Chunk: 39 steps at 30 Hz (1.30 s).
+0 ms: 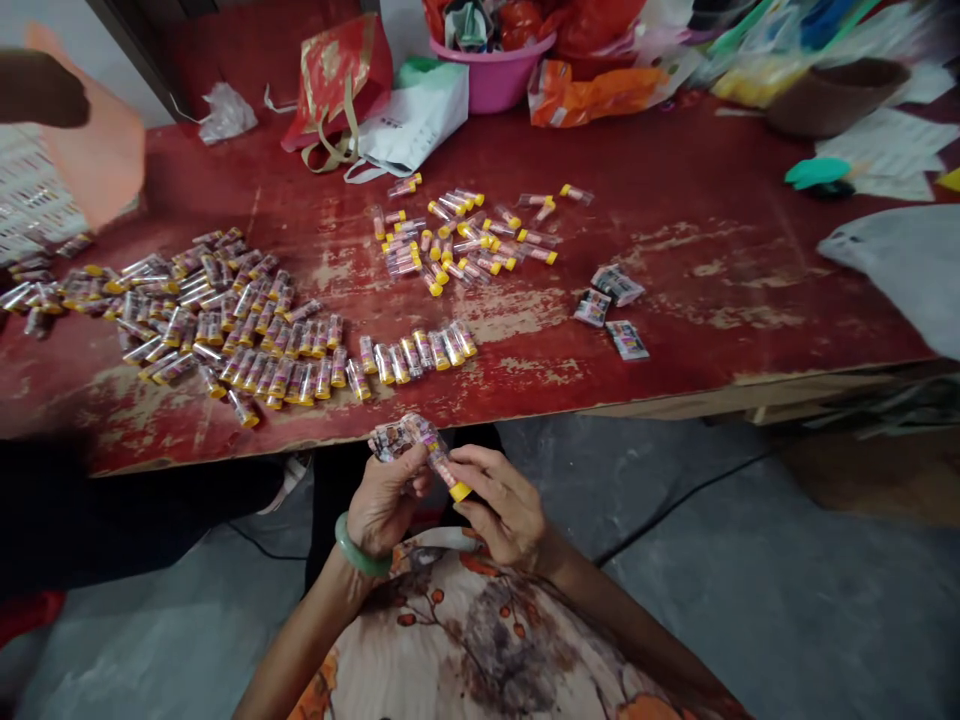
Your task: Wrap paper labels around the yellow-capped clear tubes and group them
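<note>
In my left hand (384,505), whose wrist bears a green bangle, is a bunch of small printed wrappers (390,438). My right hand (506,505) grips a clear tube by its yellow-capped end (459,491), just in front of the table edge. The tube's far end has a purple printed piece (431,443) on it, close to my left thumb; whether that thumb presses on it I cannot tell. Beyond my hands, a row of wrapped tubes (420,350) lies on the table. Farther back is a loose pile of clear tubes with yellow caps (465,240).
A large heap of wrapped tubes (240,310) covers the left of the red table (720,270). Several small printed packs (616,285) lie right of centre. Bags (412,120) and a pink basin (499,80) stand behind. Another person's hand (41,90) holds an orange sheet (101,150).
</note>
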Tool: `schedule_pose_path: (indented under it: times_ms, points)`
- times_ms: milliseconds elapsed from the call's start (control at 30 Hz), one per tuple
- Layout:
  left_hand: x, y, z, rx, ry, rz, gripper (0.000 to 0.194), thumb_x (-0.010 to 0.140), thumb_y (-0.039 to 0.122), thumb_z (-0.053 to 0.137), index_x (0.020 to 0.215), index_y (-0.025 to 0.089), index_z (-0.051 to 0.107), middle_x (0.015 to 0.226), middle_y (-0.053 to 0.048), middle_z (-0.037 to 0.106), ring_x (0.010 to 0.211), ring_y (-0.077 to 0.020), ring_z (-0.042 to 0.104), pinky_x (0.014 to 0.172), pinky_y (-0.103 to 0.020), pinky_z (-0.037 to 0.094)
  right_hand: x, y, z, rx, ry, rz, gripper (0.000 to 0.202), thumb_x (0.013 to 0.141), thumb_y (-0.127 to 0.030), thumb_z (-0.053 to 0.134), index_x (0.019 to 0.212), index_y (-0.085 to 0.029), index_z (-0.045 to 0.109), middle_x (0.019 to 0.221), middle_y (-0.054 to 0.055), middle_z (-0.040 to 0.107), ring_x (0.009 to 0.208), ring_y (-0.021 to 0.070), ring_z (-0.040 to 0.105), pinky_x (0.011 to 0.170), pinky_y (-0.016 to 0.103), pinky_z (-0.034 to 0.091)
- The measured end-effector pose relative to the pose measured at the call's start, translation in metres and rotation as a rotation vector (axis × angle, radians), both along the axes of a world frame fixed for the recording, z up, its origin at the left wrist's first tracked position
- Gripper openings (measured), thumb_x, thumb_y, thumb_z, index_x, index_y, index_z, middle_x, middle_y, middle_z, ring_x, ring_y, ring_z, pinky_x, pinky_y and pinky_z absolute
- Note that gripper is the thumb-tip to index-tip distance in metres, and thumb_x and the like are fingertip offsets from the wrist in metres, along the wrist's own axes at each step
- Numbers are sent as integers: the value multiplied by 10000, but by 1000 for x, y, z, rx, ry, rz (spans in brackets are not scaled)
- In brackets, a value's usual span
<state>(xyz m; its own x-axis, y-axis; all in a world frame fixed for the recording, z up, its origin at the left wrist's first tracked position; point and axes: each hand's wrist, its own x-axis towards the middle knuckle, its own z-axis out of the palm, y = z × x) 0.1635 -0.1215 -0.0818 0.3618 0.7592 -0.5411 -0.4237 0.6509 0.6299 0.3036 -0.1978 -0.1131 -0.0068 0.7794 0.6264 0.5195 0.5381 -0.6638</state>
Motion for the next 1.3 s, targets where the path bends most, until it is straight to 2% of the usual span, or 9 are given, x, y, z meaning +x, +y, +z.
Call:
schedule_pose_path:
  times_ms: [133,233,433,633,900,1133,1300]
  points:
    - [5,-6,1,47,17,-73,382,564,318,879,706,113,590,544,39,500,436,-32,388,433,-178,300,1,-5,-2,37,54,-134,370,862,-141,603,1228,-178,561,1091,108,647,992,206,648,815,347,582]
    - [6,-9,0,93,32,-97,376,589,357,862,677,104,598,498,37,478,428,-41,379,438,-198,281,-1,-5,-7,51,47,-179,330,841,-147,642,1166,-192,600,1046,82,666,925,191,667,764,321,581]
    - [0,-11,0,143,66,-116,364,608,373,848,669,101,614,483,36,470,430,-47,369,448,-217,261,-1,-4,-8,113,-19,-197,331,810,-83,653,1118,-204,633,1004,59,689,882,180,683,716,299,584]
    - [1,-16,1,130,23,-239,364,620,381,837,616,117,587,471,23,479,421,-60,383,435,-224,259,-1,-1,1,44,128,-224,279,799,-63,640,1043,-200,642,914,46,668,766,152,663,638,268,569]
    - [3,-16,2,182,35,-198,343,616,359,842,635,122,595,498,30,482,438,-51,380,446,-211,282,0,-1,8,52,104,-217,270,812,-65,610,1043,-201,644,922,50,675,790,160,669,658,279,572]
    - [1,-17,-1,155,97,-171,332,618,353,845,691,111,629,485,35,479,416,-45,374,418,-192,273,-8,-5,-3,234,-196,-345,304,846,-71,572,1141,-132,614,969,98,693,899,179,680,734,292,584]
    - [3,-19,-2,148,111,-147,353,582,360,863,667,109,630,493,31,491,411,-44,377,408,-189,287,-8,-8,-11,256,-281,-372,298,874,-98,548,1161,-153,610,962,88,706,890,178,690,745,302,590]
